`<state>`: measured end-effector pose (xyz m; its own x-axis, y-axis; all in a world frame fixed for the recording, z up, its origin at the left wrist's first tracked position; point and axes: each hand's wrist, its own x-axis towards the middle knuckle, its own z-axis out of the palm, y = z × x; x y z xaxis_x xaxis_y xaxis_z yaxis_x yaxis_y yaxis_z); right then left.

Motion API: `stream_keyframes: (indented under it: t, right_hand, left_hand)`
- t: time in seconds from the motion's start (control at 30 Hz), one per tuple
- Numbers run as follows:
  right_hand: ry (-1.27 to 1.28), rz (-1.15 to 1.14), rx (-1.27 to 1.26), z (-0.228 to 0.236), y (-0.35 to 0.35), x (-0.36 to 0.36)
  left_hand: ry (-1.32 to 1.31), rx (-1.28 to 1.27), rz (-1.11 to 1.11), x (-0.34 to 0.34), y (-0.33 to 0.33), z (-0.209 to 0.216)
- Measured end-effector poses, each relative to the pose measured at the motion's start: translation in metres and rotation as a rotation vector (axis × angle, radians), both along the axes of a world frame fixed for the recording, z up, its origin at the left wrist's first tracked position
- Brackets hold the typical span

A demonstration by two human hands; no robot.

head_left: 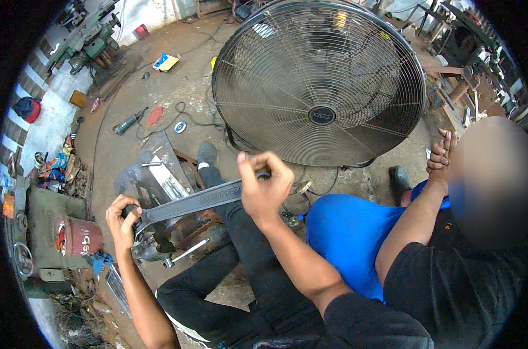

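Across my lap I hold a long, flat-shanked grey wrench [188, 206] with raised lettering along it. Its left end is gripped by my left hand [123, 221], whose curled fingers partly cover the dark head. Around its higher right end my right hand [266, 185] is closed, hiding most of that end. Below the shank, near my left hand, are a metal machine part [150, 249] and a silver bar with a socket-like end [188, 252]. A flat plate [165, 177] with a small metal rod [151, 164] on it lies beyond the wrench.
A large caged fan [322, 75] stands ahead. On my right sits a person in blue trousers [351, 238], hands together. An angle grinder [131, 120] and its cable lie on the floor. At the left are a reddish bucket [81, 235] and green machinery [43, 215].
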<state>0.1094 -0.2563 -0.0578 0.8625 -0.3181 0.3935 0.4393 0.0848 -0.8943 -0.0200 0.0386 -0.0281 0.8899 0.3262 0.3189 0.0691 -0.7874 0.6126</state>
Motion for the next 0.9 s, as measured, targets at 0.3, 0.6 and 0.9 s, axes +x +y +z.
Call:
stream_keyframes:
  t: [0.3, 0.6, 0.9]
  right_hand:
    - [0.167, 0.191, 0.465, 0.008, 0.051, 0.083]
    - [0.677, 0.571, 0.486, 0.028, 0.218, 0.215]
    - [0.795, 0.797, 0.199, 0.028, 0.345, 0.244]
  left_hand:
    - [-0.024, 0.012, 0.272, 0.007, -0.006, -0.007]
    - [0.100, 0.247, 1.048, 0.039, -0.036, -0.016]
    - [0.136, 0.356, 1.331, 0.066, -0.042, -0.024]
